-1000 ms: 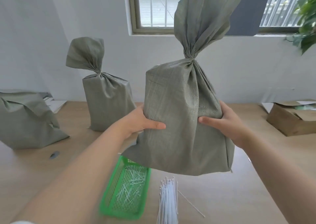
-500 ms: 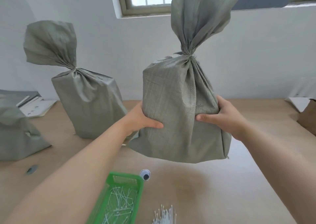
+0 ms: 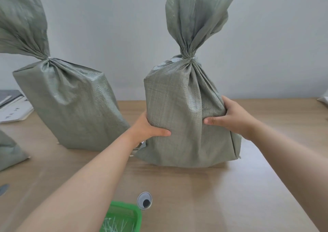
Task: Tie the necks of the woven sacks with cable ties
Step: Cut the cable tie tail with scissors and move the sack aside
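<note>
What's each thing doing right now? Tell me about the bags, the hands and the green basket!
Front sack: upright, neck cinched tight, held by both hands.
Back sack: standing, leaning, neck cinched tight.
Left hand: grips front sack's left side.
Right hand: grips its right side.
Green basket: open, white cable ties inside.

We see a fine woven grid on the grey-green middle sack (image 3: 182, 118) and the left sack (image 3: 74, 107); the tabletop (image 3: 213, 196) is pale wood-brown, the basket (image 3: 137, 214) at its near edge bright green.
</note>
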The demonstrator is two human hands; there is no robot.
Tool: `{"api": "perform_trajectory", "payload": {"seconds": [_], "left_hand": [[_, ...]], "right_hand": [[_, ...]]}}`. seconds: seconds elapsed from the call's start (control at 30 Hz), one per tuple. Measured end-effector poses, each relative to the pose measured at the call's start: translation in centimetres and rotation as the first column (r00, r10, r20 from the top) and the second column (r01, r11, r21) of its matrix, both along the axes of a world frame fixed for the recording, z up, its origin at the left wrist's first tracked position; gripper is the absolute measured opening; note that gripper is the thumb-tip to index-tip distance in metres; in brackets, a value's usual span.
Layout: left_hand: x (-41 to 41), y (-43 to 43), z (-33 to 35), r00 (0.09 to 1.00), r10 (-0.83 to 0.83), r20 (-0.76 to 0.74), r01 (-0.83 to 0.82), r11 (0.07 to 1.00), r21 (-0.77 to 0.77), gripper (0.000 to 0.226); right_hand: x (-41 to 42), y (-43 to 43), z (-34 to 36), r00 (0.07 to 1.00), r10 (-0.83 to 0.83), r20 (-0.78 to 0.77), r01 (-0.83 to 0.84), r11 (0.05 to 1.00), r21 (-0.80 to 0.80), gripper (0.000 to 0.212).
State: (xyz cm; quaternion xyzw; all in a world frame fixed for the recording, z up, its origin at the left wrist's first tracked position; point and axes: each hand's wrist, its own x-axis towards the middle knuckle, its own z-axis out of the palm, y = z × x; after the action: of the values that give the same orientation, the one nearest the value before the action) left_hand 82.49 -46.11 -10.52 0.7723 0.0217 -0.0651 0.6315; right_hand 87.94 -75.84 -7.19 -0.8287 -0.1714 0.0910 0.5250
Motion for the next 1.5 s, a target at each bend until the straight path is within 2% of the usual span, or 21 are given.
{"api": "perform_trajectory", "payload": {"seconds": [0.33,0.47,0.57,0.67,0.8,0.9,1.1,1.23,1.5], "left_hand": [[2.8,1.1,-5.4,0.999,-0.02,-0.047,0.02,1.0,0.004,0.096],[3.2,1.3,-5.6,0.998,-0.03,-0.06,0.032,0.999,0.027,0.095],[3.2,1.4,-5.2,0.998,-0.017,-0.061,0.019,0.999,0.035,0.091],[3.1,1.5,-5.0,0.999,0.04,-0.008,-0.04,0.999,-0.017,0.081],[3.0,2.1,-4.6,0.997,0.056,0.049,-0.056,0.998,0.004,0.097],[2.8,2.2,-4.5,0.996,0.053,0.067,-0.053,0.999,-0.002,0.092],[1.1,1.8,-2.8,0.997,0.027,0.069,-0.035,0.993,0.112,0.094],[-0.9,2.4,-1.5,0.991,0.129,0.04,-0.135,0.974,0.184,0.121],[-8.8,3.4,3.1,0.978,0.169,0.122,-0.188,0.966,0.174,0.112]], "right_hand": [[2.7,0.4,-4.8,1.0,0.018,-0.012,-0.019,0.998,-0.067,0.079],[2.7,0.5,-5.3,1.0,-0.003,-0.012,0.002,0.998,-0.069,0.092],[2.8,0.5,-5.3,1.0,-0.011,0.0,0.011,0.998,-0.064,0.092],[2.7,0.4,-5.1,1.0,-0.015,0.009,0.015,0.998,-0.059,0.089],[2.7,0.2,-4.6,1.0,-0.02,0.008,0.02,0.998,-0.065,0.097],[2.4,0.2,-4.4,0.999,-0.032,0.009,0.033,0.996,-0.078,0.099],[0.9,0.1,-2.9,0.992,-0.109,0.057,0.119,0.967,-0.223,0.113],[-1.1,0.0,-1.9,0.986,-0.139,0.095,0.159,0.952,-0.261,0.116],[-8.6,1.7,1.6,0.967,-0.156,0.201,0.214,0.924,-0.316,0.109]]}}
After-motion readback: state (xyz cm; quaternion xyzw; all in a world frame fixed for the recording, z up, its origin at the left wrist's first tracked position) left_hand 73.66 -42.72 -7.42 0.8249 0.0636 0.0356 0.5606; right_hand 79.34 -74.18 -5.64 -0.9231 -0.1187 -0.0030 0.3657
